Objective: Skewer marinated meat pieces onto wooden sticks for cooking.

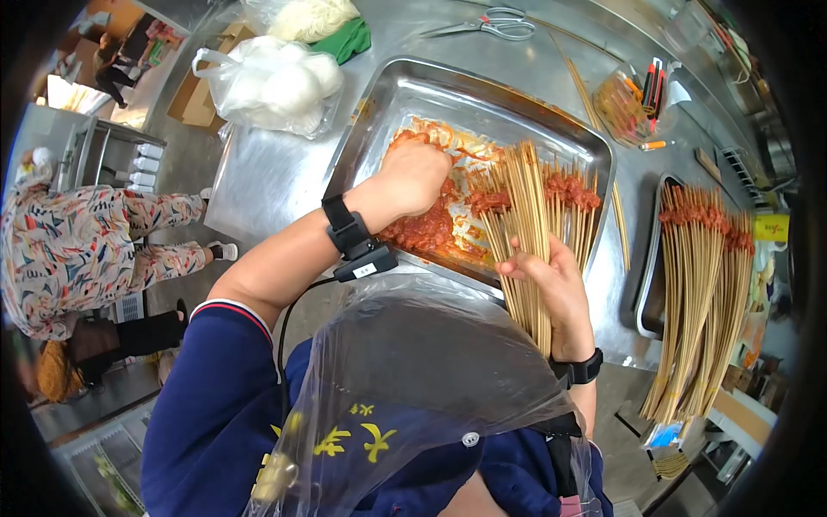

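Note:
My left hand (pixel 418 177) is curled, knuckles up, over red marinated meat (pixel 422 226) in a large steel tray (pixel 491 93). Its fingertips are hidden, down in the meat. My right hand (pixel 560 289) is wrapped round a bundle of bamboo skewers (pixel 527 185) that leans over the tray's near edge. No meat shows on the upper ends of these held skewers. Beside and behind the bundle, in the tray's right part, lie meat skewers (pixel 573 191) with red pieces near their tips. Orange-red sauce smears the tray floor.
A second tray (pixel 652 289) at right carries many finished-looking meat skewers (pixel 698 258). Scissors (pixel 491 26), white plastic bags (pixel 276 82) and a plastic tub (pixel 622 105) with pens (pixel 655 86) stand on the steel table. A person in patterned clothes (pixel 73 250) is at left.

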Demonstrator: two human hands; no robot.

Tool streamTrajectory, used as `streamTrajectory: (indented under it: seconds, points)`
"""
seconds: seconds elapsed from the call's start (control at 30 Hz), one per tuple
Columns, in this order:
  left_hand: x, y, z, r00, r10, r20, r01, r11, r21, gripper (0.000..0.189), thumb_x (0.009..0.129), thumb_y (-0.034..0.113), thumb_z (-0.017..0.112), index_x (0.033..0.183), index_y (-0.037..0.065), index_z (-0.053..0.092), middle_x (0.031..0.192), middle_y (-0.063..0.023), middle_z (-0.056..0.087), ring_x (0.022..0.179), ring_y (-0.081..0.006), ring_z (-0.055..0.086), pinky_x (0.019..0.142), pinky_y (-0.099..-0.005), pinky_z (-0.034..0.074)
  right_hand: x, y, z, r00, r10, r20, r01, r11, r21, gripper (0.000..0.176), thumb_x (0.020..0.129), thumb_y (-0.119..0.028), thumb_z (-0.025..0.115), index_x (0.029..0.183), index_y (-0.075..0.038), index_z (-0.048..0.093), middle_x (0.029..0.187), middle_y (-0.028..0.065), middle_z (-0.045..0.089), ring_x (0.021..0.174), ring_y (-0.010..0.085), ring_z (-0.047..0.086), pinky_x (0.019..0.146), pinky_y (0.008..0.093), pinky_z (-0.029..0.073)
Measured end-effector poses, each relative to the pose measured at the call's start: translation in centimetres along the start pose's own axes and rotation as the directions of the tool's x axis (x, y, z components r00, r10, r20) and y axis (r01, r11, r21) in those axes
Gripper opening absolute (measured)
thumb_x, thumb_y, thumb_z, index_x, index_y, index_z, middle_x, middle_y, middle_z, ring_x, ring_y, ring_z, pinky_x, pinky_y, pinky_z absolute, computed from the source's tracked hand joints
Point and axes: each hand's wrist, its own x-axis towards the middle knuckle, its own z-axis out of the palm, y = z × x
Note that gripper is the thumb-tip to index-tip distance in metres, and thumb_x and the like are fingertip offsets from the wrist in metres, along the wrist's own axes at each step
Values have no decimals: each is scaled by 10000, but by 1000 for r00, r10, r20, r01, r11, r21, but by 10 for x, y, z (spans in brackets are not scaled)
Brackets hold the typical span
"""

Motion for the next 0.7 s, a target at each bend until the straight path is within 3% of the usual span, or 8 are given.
streamTrajectory:
  seconds: [0.17,0.27,0.3,0.4,0.43,0.53,0.67,0.7]
  points:
    - [-3,1,-8,991,70,115,-67,997,-30,159,642,20,543,787,-2,604,743,-201,611,763,-356,598,704,-433,464,0,-5,3,1000,-6,27,8,997,-73,274,796,17,515,1068,46,489,937,72,562,766,138,616,698,255,521]
    - [-16,-6,-25,992,41,-120,-72,961,-268,145,643,35,556,775,-13,589,773,-237,599,791,-356,591,711,-420,461,-1,-4,5,1000,11,2,-11,998,-55,242,792,29,541,1030,38,499,893,63,567,750,144,617,675,250,528]
    - [-22,-4,-37,996,-54,-67,24,924,-382,128,698,47,556,811,-8,581,823,-209,621,763,-302,606,691,-386,466,0,-3,6,1000,8,8,-7,999,-48,232,791,29,553,1017,35,500,874,60,568,744,145,617,671,251,529]
    - [-29,-16,-8,973,-211,-90,-44,212,-976,114,776,78,556,869,17,580,858,-131,635,732,-208,601,637,-320,467,1,-3,8,999,1,35,1,999,-46,214,788,31,584,985,27,503,826,52,570,722,148,618,659,251,530]
    - [-36,-20,-10,982,-188,29,10,-98,-995,108,832,115,555,905,38,574,885,-65,626,717,-108,564,592,-234,443,0,-4,9,999,7,45,-4,998,-58,212,787,32,590,980,26,503,813,50,570,714,147,618,653,251,529]
    - [-47,-10,-11,957,-145,251,130,-559,-819,106,832,129,573,893,42,572,866,-59,622,708,-75,546,573,-185,414,0,-2,11,998,13,60,-10,998,-61,212,787,39,600,973,25,499,789,48,574,684,145,617,624,250,524]
    - [-47,-11,7,937,-269,221,246,64,-967,142,857,138,545,918,17,588,849,-38,613,688,-91,545,566,-210,422,2,1,9,996,36,77,-31,997,-72,214,789,31,607,971,27,495,792,51,569,675,142,613,620,252,527]
    - [-49,-21,18,960,-277,45,174,459,-871,182,849,161,557,932,4,598,774,-69,613,651,-165,553,577,-268,439,3,3,8,996,29,85,-23,998,-64,216,789,28,610,971,27,493,794,52,567,674,141,613,621,253,528]
